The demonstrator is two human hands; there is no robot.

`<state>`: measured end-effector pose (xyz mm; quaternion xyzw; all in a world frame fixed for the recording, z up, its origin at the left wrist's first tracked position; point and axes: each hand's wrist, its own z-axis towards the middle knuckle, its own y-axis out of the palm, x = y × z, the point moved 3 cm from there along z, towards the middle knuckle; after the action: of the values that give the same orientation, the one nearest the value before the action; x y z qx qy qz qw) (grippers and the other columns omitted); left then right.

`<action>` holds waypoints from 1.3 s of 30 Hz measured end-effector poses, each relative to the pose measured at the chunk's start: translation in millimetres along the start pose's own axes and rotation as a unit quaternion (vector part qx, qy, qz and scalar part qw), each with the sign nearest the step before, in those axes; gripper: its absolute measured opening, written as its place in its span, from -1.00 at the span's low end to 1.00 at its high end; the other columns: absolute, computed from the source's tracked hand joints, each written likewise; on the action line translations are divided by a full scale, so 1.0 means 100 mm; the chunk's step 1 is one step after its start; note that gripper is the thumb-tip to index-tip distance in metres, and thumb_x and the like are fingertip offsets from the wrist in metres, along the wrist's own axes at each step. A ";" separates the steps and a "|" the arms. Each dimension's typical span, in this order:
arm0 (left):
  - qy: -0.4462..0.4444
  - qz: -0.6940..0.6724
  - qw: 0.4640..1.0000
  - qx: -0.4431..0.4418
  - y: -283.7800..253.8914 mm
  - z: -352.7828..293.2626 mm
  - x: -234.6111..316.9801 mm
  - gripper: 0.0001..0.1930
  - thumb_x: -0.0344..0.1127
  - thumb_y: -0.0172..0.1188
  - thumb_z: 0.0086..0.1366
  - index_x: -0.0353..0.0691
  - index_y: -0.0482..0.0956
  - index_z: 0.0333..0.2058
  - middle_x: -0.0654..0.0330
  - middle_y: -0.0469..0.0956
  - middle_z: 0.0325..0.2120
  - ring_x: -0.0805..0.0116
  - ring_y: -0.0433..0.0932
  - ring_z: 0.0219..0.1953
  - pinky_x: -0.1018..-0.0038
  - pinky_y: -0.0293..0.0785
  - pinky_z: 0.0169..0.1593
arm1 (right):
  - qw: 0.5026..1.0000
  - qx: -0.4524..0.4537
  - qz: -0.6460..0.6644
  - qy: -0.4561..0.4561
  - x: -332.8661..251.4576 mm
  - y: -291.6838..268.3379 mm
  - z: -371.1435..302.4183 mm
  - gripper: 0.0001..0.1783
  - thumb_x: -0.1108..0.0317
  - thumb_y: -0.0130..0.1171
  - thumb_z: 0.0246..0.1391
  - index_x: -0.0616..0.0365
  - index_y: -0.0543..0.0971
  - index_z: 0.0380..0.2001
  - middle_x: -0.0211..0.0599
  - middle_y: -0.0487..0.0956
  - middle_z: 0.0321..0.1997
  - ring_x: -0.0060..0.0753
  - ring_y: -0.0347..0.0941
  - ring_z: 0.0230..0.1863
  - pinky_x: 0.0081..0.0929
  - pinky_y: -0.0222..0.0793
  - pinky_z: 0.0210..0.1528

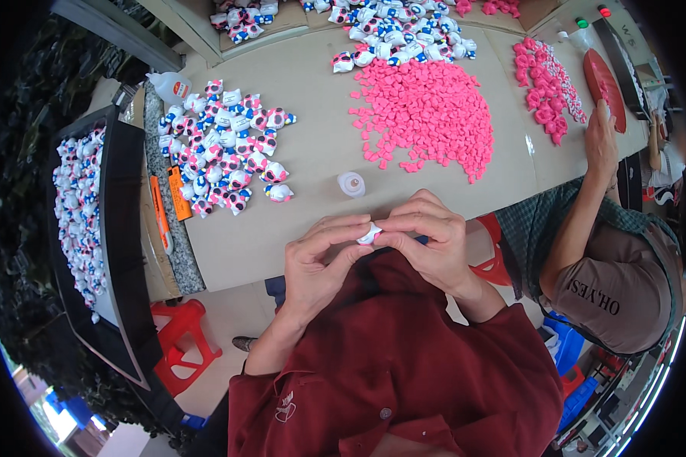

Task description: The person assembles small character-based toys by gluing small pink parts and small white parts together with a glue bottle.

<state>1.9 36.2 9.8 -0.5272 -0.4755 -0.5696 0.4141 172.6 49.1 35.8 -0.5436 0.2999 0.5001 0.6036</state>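
Observation:
My left hand (317, 257) and my right hand (432, 242) meet in front of my chest, just off the table's near edge. Between their fingertips they pinch a small white toy figure (370, 233) with a touch of pink; the fingers hide part of it. A small translucent bottle (351, 184) stands on the table just beyond my hands. Farther off lies a wide heap of small pink pieces (427, 110). To the left is a pile of white, pink and blue toy figures (225, 145).
An orange cutter knife (161, 213) and an orange box (179, 193) lie at the left edge, near a white bottle (171, 87). A black tray (113, 228) holds many figures. On the right, a co-worker (610, 282) sits beside pink parts (541, 95) and a red tray (604, 91).

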 end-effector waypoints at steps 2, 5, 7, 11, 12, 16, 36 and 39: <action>0.007 -0.010 1.000 0.000 0.01 -0.01 0.02 -0.74 -0.64 0.22 0.08 -0.31 0.59 -0.21 0.09 0.56 -0.16 0.36 0.54 -0.11 0.48 0.50 -0.05 | 1.000 0.002 0.000 -0.006 0.00 -0.01 -0.01 -0.85 0.46 0.36 -0.21 0.15 0.64 -0.46 -0.39 0.56 -0.49 -0.44 0.39 -0.43 -0.51 0.30 -0.35; -0.097 -0.105 0.990 0.009 0.02 -0.01 0.00 -0.75 -0.63 0.22 0.08 -0.28 0.61 -0.22 0.10 0.57 -0.17 0.34 0.53 -0.10 0.47 0.49 -0.05 | 1.000 -0.006 -0.020 -0.023 0.01 -0.05 0.02 -0.84 0.44 0.37 -0.24 0.13 0.65 -0.47 -0.40 0.56 -0.50 -0.42 0.39 -0.44 -0.50 0.29 -0.31; -0.125 -0.113 0.986 -0.010 0.01 0.02 -0.03 -0.73 -0.62 0.22 0.09 -0.25 0.61 -0.20 0.09 0.56 -0.16 0.34 0.53 -0.10 0.47 0.49 -0.05 | 0.999 -0.041 0.005 -0.010 0.03 -0.07 0.05 -0.78 0.46 0.41 -0.32 0.17 0.66 -0.46 -0.40 0.56 -0.49 -0.45 0.38 -0.43 -0.52 0.27 -0.34; -0.079 -0.047 0.995 -0.048 0.00 0.04 -0.04 -0.70 -0.62 0.20 0.10 -0.26 0.59 -0.15 0.09 0.56 -0.14 0.38 0.54 -0.12 0.49 0.49 -0.05 | 0.996 -0.085 0.007 -0.005 0.07 -0.11 0.10 -0.78 0.47 0.41 -0.33 0.17 0.65 -0.47 -0.39 0.57 -0.49 -0.46 0.38 -0.43 -0.52 0.27 -0.33; -0.066 -0.032 0.996 -0.045 0.01 0.04 -0.03 -0.69 -0.62 0.20 0.11 -0.25 0.58 -0.14 0.10 0.56 -0.15 0.39 0.54 -0.13 0.50 0.49 -0.05 | 0.996 -0.085 0.004 -0.009 0.07 -0.12 0.10 -0.79 0.48 0.40 -0.32 0.17 0.65 -0.48 -0.38 0.57 -0.48 -0.46 0.38 -0.43 -0.52 0.28 -0.35; -0.056 -0.026 0.998 0.004 0.03 0.03 -0.02 -0.71 -0.61 0.18 0.14 -0.30 0.56 -0.13 0.09 0.56 -0.15 0.39 0.54 -0.13 0.51 0.48 -0.03 | 0.998 -0.015 -0.058 -0.037 0.00 -0.04 0.06 -0.81 0.51 0.37 -0.29 0.18 0.65 -0.47 -0.36 0.57 -0.49 -0.44 0.38 -0.44 -0.51 0.29 -0.38; -0.029 0.036 0.999 0.012 0.00 -0.04 0.02 -0.67 -0.59 0.17 0.17 -0.22 0.56 -0.07 0.07 0.51 -0.07 0.35 0.50 -0.05 0.54 0.45 -0.03 | 0.998 -0.020 -0.050 -0.036 -0.06 0.04 0.05 -0.85 0.42 0.33 -0.18 0.14 0.64 -0.43 -0.41 0.58 -0.49 -0.44 0.42 -0.46 -0.48 0.24 -0.30; -0.047 -0.012 0.998 0.030 -0.03 -0.06 -0.03 -0.67 -0.60 0.18 0.15 -0.25 0.56 -0.08 0.06 0.51 -0.06 0.35 0.49 -0.04 0.54 0.45 -0.02 | 0.997 -0.018 -0.066 -0.038 -0.10 0.07 0.05 -0.85 0.42 0.32 -0.17 0.14 0.64 -0.43 -0.42 0.58 -0.49 -0.44 0.42 -0.45 -0.49 0.23 -0.30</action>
<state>-1.5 30.9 6.2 -0.5350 -0.5178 -0.5343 0.4003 162.0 50.6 43.9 -0.5533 0.2312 0.4850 0.6365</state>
